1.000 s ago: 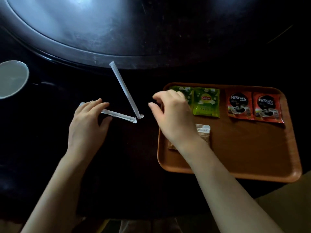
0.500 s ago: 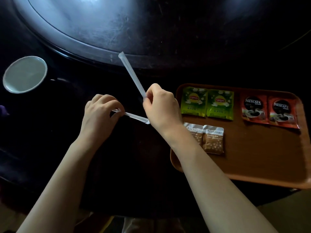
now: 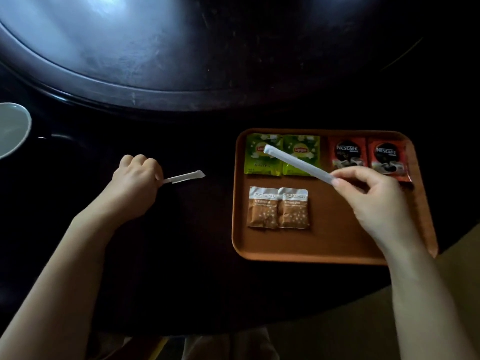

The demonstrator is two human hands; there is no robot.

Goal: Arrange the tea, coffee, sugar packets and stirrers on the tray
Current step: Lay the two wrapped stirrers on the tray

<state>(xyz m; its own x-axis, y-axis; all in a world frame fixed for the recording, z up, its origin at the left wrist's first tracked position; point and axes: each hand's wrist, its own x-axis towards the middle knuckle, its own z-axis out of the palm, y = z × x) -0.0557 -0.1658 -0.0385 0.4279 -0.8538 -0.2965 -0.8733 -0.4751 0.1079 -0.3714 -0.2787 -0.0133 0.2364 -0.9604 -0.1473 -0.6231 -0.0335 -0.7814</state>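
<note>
An orange tray [image 3: 337, 245] lies on the dark table at the right. Along its far edge sit two green tea packets [image 3: 262, 162] and two red coffee packets [image 3: 346, 152]. Two brown sugar packets [image 3: 279, 207] lie side by side below the tea. My right hand [image 3: 374, 201] pinches one end of a white wrapped stirrer [image 3: 293, 162], held slanted above the tea packets. Left of the tray, my left hand [image 3: 135, 183] is closed around a second wrapped stirrer [image 3: 185, 176], whose free end points toward the tray.
A raised dark round turntable [image 3: 181, 48] fills the far side of the table. A white cup [image 3: 10, 128] stands at the left edge. The table's near edge curves past the tray's front right corner, with pale floor beyond.
My right hand has carried its stirrer from the table over to the tray. My left hand has closed on the other stirrer and lifted its end.
</note>
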